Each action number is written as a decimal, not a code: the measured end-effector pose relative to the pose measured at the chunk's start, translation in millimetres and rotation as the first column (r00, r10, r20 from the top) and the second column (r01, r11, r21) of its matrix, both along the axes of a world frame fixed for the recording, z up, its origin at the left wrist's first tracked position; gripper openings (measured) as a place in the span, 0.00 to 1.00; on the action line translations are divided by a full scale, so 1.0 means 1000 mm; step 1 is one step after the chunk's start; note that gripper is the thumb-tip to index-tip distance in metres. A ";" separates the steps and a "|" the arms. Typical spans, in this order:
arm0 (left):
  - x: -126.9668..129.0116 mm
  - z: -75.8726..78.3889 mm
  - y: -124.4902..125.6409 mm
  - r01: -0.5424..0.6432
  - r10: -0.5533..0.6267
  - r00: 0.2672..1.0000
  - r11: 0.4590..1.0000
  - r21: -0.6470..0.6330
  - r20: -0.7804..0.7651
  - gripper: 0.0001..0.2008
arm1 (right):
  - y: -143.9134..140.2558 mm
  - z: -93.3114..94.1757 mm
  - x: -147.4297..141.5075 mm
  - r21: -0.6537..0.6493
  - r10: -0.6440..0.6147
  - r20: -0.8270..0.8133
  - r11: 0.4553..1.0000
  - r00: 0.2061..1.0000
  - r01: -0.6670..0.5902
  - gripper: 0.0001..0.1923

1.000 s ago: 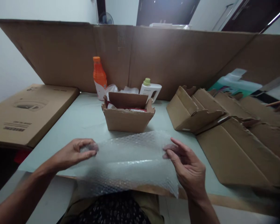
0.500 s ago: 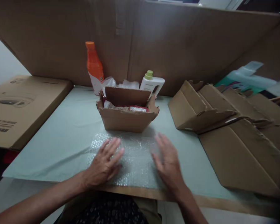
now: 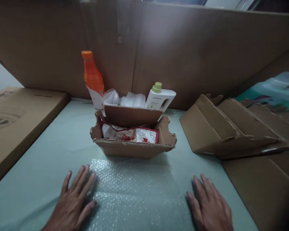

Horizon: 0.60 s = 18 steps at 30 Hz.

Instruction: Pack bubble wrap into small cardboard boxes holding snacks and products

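Observation:
A sheet of bubble wrap (image 3: 135, 192) lies flat on the pale green table cover. At its left edge is my left hand (image 3: 73, 200), fingers spread, holding nothing. My right hand (image 3: 208, 203) is to the right of the sheet, fingers stretched out, also holding nothing. Whether either palm presses on the surface I cannot tell. Just beyond the bubble wrap stands an open cardboard box (image 3: 135, 150) with its flaps up. Inside it a red and white printed packet (image 3: 131, 134) shows, its lower part hidden by the box's front wall.
Behind the box stand an orange bottle (image 3: 93, 78), a roll of clear wrap (image 3: 133, 100) and a white jug with a green cap (image 3: 159, 96). Several open cartons (image 3: 204, 128) line the right side, with a teal-filled container (image 3: 267, 88) behind. A flat carton (image 3: 31, 112) lies left.
My hands have moved apart, the left one leftward and the right one rightward, off the middle of the bubble wrap. The view has shifted, showing more of the packet inside the box.

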<state>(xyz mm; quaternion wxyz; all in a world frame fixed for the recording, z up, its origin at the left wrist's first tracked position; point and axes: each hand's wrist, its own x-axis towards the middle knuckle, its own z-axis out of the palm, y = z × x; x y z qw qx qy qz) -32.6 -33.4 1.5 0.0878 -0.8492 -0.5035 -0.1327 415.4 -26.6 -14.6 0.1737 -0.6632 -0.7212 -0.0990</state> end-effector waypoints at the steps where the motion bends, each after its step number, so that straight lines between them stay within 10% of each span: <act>1: 0.015 0.004 0.000 0.031 -0.031 0.998 0.999 0.006 0.057 0.37 | 0.001 0.006 -0.013 0.014 0.025 -0.008 1.000 1.000 -0.025 0.35; 7: 0.072 0.004 0.026 0.457 -0.430 0.888 0.862 -0.220 0.161 0.42 | 0.015 -0.004 -0.114 -0.084 0.609 -0.067 0.786 0.790 -0.613 0.41; 9: 0.052 -0.002 0.032 0.404 -0.391 0.914 0.852 -0.333 0.108 0.42 | 0.014 -0.018 -0.098 -0.093 0.609 -0.024 0.788 0.793 -0.609 0.41; 13: -0.013 -0.006 0.014 0.072 -0.084 0.996 0.967 -0.243 -0.036 0.38 | -0.003 -0.029 -0.009 -0.080 0.285 0.061 0.957 0.957 -0.280 0.37; 18: -0.037 0.011 -0.040 0.044 -0.027 0.996 0.977 -0.208 0.083 0.36 | -0.067 0.008 0.035 -0.207 0.270 0.003 0.942 0.963 -0.263 0.35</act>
